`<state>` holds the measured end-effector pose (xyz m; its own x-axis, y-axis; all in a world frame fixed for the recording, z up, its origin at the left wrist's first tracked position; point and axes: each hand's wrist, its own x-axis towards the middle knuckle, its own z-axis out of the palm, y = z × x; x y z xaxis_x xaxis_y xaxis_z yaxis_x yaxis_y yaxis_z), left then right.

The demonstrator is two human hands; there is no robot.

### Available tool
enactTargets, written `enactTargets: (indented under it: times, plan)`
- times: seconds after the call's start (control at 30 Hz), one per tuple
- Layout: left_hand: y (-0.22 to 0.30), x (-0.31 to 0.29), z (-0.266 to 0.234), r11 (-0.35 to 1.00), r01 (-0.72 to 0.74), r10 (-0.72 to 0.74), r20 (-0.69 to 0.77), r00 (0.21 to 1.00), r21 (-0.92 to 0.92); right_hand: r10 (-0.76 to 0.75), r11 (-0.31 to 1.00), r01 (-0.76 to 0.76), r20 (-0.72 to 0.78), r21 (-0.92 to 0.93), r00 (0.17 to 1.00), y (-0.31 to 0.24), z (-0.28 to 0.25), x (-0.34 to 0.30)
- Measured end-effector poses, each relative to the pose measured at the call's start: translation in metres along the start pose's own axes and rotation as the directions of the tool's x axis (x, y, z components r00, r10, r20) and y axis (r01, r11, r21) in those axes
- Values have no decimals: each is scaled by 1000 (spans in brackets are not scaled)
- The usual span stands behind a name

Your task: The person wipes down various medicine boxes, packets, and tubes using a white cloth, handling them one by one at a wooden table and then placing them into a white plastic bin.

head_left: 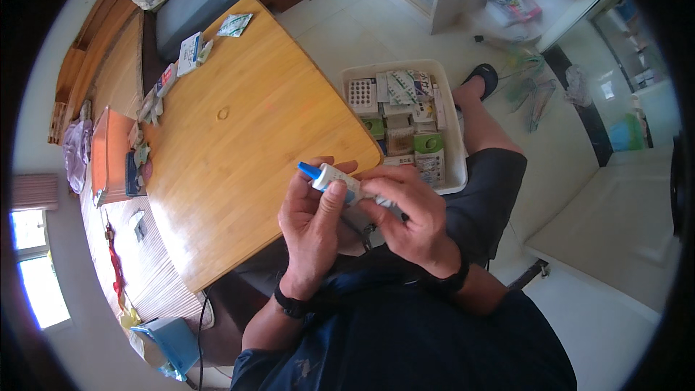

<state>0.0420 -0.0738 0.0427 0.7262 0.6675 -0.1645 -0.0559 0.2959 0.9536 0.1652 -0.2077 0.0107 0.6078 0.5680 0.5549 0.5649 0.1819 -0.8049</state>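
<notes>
A small white tube [334, 176] with a pointed blue cap lies between my two hands, just off the near corner of the wooden table [253, 123]. My left hand [313, 221] holds it near the capped end, thumb pressed along its side. The fingers of my right hand [411, 217] pinch its other end, which they partly cover. To the right of the table, a white plastic bin [455, 152] is filled with medicine boxes, blister packs and other small packages.
Along the table's far left edge lie a white-and-blue box [190, 53], a green-and-white packet [235, 25] and other small items. An orange box [112, 152] stands at the left. My leg [486, 123] is beside the bin. A black cable [200, 326] hangs below the table.
</notes>
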Motion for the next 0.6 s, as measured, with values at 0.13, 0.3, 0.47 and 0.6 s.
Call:
enactTargets:
  times: [0.13,0.3,0.47,0.6]
  plan:
    - [-2,1,2,995,-53,60,75,995,-90,162,981,-158,-33,111,986,6,-2,1]
    - [-6,3,-5,982,-93,114,122,986,-165,531,693,-534,157,485,832,9,2,-11]
    - [-10,8,0,961,-278,277,139,951,-15,647,13,-690,520,724,558,-3,-6,-10]
    - [2,8,13,913,-347,277,298,913,216,559,-114,-703,630,702,539,6,-17,-22]
